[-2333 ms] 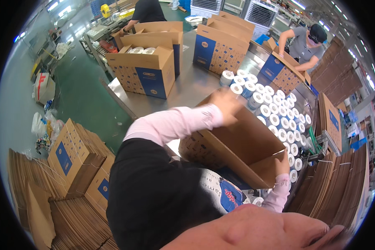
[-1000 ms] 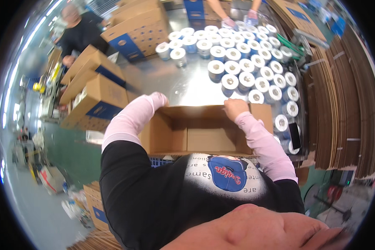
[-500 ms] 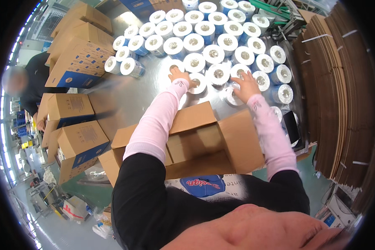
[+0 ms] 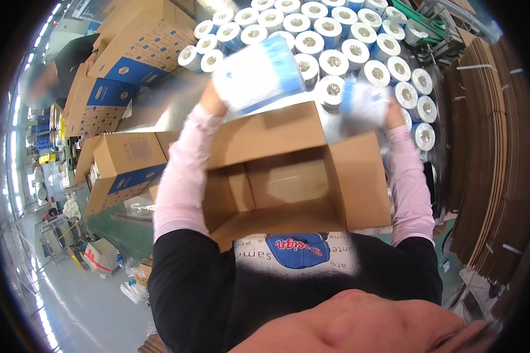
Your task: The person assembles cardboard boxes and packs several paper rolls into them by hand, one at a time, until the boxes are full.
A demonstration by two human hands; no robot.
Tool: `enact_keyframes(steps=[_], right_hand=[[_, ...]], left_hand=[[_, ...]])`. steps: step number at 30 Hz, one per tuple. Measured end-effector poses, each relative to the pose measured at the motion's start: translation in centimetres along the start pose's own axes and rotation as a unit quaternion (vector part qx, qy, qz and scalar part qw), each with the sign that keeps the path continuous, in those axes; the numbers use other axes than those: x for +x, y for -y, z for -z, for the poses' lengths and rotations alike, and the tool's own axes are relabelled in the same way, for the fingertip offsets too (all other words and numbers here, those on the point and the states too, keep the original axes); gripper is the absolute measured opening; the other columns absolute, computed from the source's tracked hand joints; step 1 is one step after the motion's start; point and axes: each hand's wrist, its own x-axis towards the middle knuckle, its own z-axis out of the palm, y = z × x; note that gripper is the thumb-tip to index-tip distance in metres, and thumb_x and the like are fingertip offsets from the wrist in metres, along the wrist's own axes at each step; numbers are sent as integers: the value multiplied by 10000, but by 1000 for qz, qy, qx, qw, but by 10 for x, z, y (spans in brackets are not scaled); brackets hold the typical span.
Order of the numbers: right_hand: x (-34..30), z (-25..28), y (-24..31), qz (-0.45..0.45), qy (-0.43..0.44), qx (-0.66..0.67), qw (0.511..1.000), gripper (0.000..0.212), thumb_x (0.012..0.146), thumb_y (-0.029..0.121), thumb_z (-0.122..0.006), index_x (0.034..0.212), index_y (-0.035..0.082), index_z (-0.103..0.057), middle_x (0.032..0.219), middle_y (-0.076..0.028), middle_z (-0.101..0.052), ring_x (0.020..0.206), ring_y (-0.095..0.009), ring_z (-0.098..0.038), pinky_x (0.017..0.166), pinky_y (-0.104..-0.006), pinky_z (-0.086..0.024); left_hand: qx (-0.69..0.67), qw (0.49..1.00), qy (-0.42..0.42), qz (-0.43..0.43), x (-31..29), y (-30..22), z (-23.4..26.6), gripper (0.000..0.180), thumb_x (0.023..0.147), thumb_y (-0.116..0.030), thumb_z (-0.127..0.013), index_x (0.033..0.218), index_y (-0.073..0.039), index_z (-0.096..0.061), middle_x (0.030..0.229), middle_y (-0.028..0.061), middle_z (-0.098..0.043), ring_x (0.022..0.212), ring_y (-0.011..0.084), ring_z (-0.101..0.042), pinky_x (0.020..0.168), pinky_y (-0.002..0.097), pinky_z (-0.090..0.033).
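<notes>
My left hand (image 4: 215, 101) is closed around the near end of a blue-and-white plastic-wrapped paper roll (image 4: 256, 76), tilted on its side above the table; whether a second roll is with it I cannot tell. My right hand (image 4: 396, 115) grips another wrapped paper roll (image 4: 364, 103), smeared by motion, its fingers partly hidden behind it. Between my forearms stands an open cardboard box (image 4: 353, 182) with its flaps folded out and its brown inside showing. Beyond it, many upright paper rolls (image 4: 333, 62) with hollow cores crowd the metal table.
Printed cardboard boxes (image 4: 132, 65) stand along the left, another open box (image 4: 129, 156) nearer me. A person in dark clothes (image 4: 70, 56) is beside them at far left. Stacked flat cardboard (image 4: 483, 159) rises on the right. Green bars of a machine (image 4: 421, 20) lie at the back right.
Both hands have lifted paper rolls off the table. My left hand has moved left and the right one outward to the right. The view has shifted, and the person at far left has reached toward the boxes.
</notes>
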Motion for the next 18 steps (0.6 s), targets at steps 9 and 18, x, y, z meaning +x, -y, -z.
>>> enact_keyframes(steps=[9, 18], right_hand=[[-154, -68, 265, 344, 396, -297, 798, 233, 759, 159, -618, 977, 97, -676, 1014, -124, -599, 990, -275, -562, 848, -417, -422], [-221, -157, 145, 242, 405, -551, 689, 422, 807, 138, -580, 1227, 100, -576, 1270, -208, -532, 1189, -344, -489, 987, -495, -376]], left_hand=[[365, 906, 212, 19, -191, -116, -21, 314, 694, -189, -718, 974, -63, -652, 980, 135, -572, 937, 292, -554, 829, 383, -459], [612, 701, 362, 48, -221, 110, -130, 301, 717, -254, -690, 954, -68, -688, 1081, 209, -589, 1052, 370, -524, 899, 415, -431]])
